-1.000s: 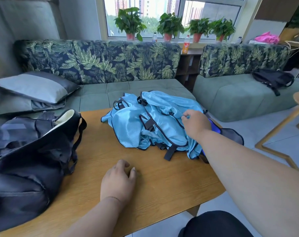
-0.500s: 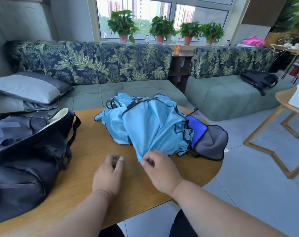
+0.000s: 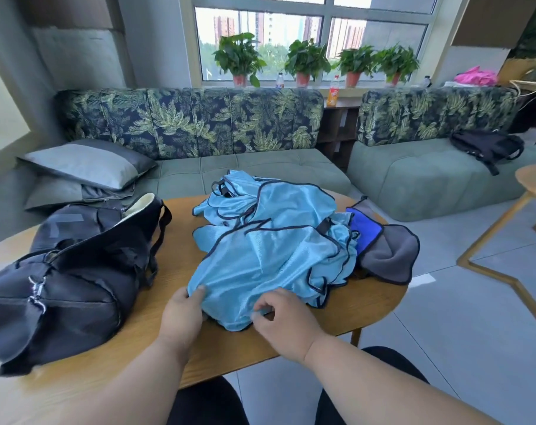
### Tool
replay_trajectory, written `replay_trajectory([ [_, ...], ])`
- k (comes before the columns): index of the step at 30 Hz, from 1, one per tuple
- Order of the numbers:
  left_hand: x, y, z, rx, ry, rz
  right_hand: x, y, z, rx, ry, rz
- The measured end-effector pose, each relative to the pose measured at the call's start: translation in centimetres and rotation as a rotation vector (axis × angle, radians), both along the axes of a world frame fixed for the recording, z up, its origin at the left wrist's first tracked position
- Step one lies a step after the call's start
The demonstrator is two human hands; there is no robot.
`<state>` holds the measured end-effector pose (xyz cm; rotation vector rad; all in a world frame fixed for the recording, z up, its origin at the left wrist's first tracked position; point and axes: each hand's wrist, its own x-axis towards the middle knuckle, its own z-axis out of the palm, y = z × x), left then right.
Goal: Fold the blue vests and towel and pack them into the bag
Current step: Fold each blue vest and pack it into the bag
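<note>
- Head view is being filled by a wooden table [image 3: 291, 338] with the task's things lying on it; a sofa [image 3: 199, 124] is being seen behind it.
- The top blue vest [image 3: 260, 271] is being pinched at its near hem by both hands; the left hand [image 3: 184, 311] is grasping the hem's left corner between thumb and fingers; the right hand [image 3: 286, 323] is clenching a small fold of the same hem with its fingertips.
- This vest is being spread over a crumpled pile of blue vests [image 3: 269, 200] in the middle of the table; no vest is being seen in a folded state.
- The towel [image 3: 389, 253], blue and grey, is lying bunched at the right of the pile, touching it and partly hanging over the table edge; it is not being handled.
- The bag [image 3: 61, 277], black, is lying open at the left of the table, just beside the vests; whether anything is packed inside cannot be told.
- The task is being judged as barely started; the first vest is only being laid out, while all folding and all packing are remaining.
</note>
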<state>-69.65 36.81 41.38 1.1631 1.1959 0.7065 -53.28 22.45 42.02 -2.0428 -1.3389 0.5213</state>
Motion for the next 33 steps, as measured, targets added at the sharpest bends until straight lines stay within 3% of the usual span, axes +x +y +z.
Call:
replay_trajectory([
  [7,-3.6,-0.2,1.5,-0.035,-0.169,0.216,3.4,-1.4,0.6,0.099,-0.066,-0.506],
  [10,-3.9,-0.2,2.1,-0.005,-0.174,0.234,4.6,-1.9,-0.1,-0.021,-0.144,-0.599],
  [12,-4.2,-0.1,2.1,0.032,-0.135,0.222,4.8,-2.1,-0.4,-0.097,-0.127,-0.549],
  [15,-4.4,0.3,0.9,0.068,-0.006,0.191,4.4,-2.3,-0.4,-0.025,0.066,-0.400],
  [17,-4.2,-0.3,0.9,0.134,0.097,0.145,4.0,-2.4,-0.3,-0.021,0.089,-0.307],
  [20,-3.2,-1.4,1.4,0.224,0.108,0.053,3.3,-2.2,0.7,0.030,0.180,-0.240],
  [24,-2.2,-2.1,2.0,0.297,0.102,-0.130,2.3,-1.1,5.2,0.178,0.297,-0.154],
  [28,-1.1,-3.0,2.9,0.448,0.230,-0.386,1.6,0.9,10.0,0.301,0.382,-0.028],
  [33,0.2,-3.5,5.1,0.482,0.170,-0.487,0.7,3.1,15.2,0.388,0.475,0.076],
])
